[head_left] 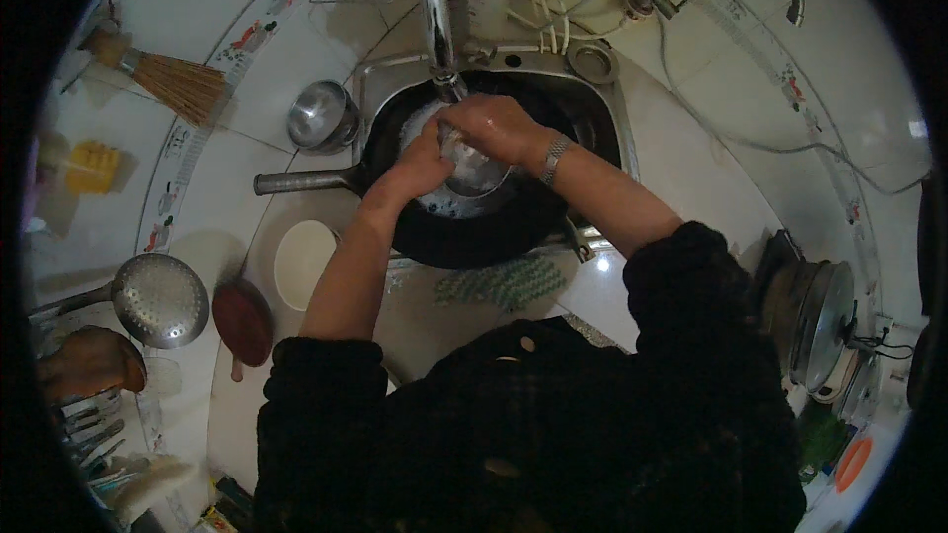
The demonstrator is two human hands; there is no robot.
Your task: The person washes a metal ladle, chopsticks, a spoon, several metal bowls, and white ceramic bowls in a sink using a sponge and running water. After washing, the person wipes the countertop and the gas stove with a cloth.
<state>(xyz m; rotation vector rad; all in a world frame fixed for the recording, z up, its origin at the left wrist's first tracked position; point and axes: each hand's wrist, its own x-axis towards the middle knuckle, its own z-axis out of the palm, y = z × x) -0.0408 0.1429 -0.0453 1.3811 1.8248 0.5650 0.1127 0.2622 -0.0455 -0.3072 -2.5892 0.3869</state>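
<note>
A black wok with a metal handle sits in the stainless steel sink. Inside it is whitish, sudsy water. Over the wok, under the chrome faucet, both hands hold a small shiny metal bowl. My left hand grips the bowl's left side, thumb towards its inside. At the far rim my right hand is closed over the bowl, a metal watch band on that wrist. Whether the right fingers also hold a cloth or scrubber is hidden.
Left of the sink stand a steel bowl and a white bowl. A skimmer and a straw brush hang farther left. A green striped cloth lies at the near edge. Pot lids stand at right.
</note>
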